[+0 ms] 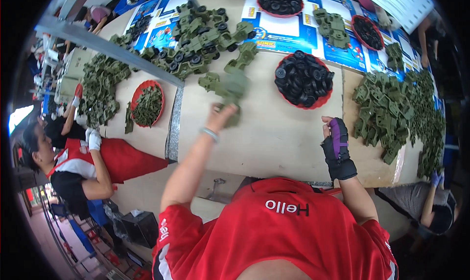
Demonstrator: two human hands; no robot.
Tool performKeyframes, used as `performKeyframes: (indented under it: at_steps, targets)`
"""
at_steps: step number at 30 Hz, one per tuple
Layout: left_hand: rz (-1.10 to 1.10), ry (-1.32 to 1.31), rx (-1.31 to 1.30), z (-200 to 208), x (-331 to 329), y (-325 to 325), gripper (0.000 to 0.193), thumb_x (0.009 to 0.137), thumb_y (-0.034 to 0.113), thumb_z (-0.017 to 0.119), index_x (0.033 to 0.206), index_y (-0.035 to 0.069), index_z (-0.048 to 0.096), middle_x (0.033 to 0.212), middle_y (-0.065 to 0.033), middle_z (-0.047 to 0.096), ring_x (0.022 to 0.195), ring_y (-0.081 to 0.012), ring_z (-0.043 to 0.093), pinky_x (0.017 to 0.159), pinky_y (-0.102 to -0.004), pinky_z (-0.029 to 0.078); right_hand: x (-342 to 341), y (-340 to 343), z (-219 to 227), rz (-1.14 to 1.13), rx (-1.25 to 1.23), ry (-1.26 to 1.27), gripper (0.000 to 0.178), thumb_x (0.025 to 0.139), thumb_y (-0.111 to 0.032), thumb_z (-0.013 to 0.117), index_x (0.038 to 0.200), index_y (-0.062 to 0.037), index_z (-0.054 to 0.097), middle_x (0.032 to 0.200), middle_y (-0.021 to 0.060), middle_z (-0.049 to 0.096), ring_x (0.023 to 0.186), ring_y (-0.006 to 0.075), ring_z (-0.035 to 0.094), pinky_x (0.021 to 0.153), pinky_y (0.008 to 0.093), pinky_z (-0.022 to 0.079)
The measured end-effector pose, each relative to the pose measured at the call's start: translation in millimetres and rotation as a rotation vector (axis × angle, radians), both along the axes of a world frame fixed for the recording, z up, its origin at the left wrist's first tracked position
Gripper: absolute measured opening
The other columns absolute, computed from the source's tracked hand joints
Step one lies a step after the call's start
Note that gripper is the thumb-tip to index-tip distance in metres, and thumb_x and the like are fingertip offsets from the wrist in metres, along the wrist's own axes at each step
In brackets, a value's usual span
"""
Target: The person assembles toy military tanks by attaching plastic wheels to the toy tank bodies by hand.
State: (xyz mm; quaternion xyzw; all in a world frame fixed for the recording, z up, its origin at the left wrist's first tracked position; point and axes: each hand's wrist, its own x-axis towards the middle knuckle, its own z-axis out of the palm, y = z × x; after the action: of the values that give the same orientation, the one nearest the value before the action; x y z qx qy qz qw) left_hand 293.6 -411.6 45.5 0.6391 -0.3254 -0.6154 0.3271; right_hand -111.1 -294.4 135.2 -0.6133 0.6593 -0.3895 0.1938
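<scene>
My bare left hand (223, 116), with a pale band at the wrist, is over the middle of the table. Its fingers are closed on an olive-green plastic toy vehicle body (234, 117), partly smeared by motion. Just beyond it, another green toy vehicle (211, 83) lies on the table. My right hand (338, 148) wears a black and purple fingerless glove and hovers by the table's near part. Its bare fingertips are bent together; what they hold, if anything, is too small to make out. Past it stands a red bowl (319, 103) heaped with black toy wheels (301, 79).
Green toy vehicles with wheels (196, 40) pile up at the far left. More green bodies (382, 108) are heaped at right. A red bowl of small green parts (159, 118) stands left, beside a metal post (117, 52). A co-worker in a red apron (117, 157) sits at left.
</scene>
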Motion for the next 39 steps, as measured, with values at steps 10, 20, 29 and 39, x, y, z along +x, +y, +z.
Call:
performKeyframes:
  at_steps: [10,20,29,39]
  targets:
    - [0.535,0.004,0.138,28.3,177.3,-235.6,0.101,0.073,0.068,0.086,0.152,0.024,0.041,0.144,-0.0093,0.055,0.121,-0.0377,0.061,0.085,-0.0511,0.057,-37.9,120.0,-30.7,-0.018,0.204,0.15,0.024,0.087,-0.006,0.065,0.111,-0.0029,0.066,0.1,0.021,0.067,0.094,0.0408,0.066,0.085,0.0471,0.054]
    - [-0.074,-0.094,-0.105,-59.7,1.7,-43.0,0.045,0.088,0.01,0.078,0.129,0.02,0.064,0.118,0.0,0.069,0.102,-0.0169,0.069,0.081,-0.036,0.057,-149.6,68.0,-45.3,-0.346,0.17,0.518,0.037,0.087,-0.019,0.073,0.118,0.0,0.065,0.107,0.0243,0.067,0.104,0.045,0.064,0.089,0.0518,0.051]
    - [-0.732,-0.248,-0.23,-14.0,-136.5,106.5,0.031,0.096,0.009,0.072,0.126,0.005,0.066,0.123,-0.0101,0.071,0.108,-0.0197,0.072,0.09,-0.0332,0.06,-158.6,34.1,-63.7,-0.425,0.266,0.451,0.044,0.087,-0.028,0.075,0.119,0.0,0.065,0.109,0.0258,0.068,0.105,0.0452,0.064,0.091,0.0517,0.052]
    - [-0.712,-0.274,-0.221,-26.1,-236.5,111.2,0.084,0.088,0.042,0.082,0.15,0.002,0.043,0.144,-0.0291,0.056,0.131,-0.0419,0.058,0.111,-0.0456,0.047,-36.6,42.1,-44.1,0.099,0.321,-0.199,0.026,0.093,-0.016,0.075,0.112,-0.0006,0.066,0.095,0.0123,0.068,0.085,0.0233,0.068,0.077,0.0362,0.055]
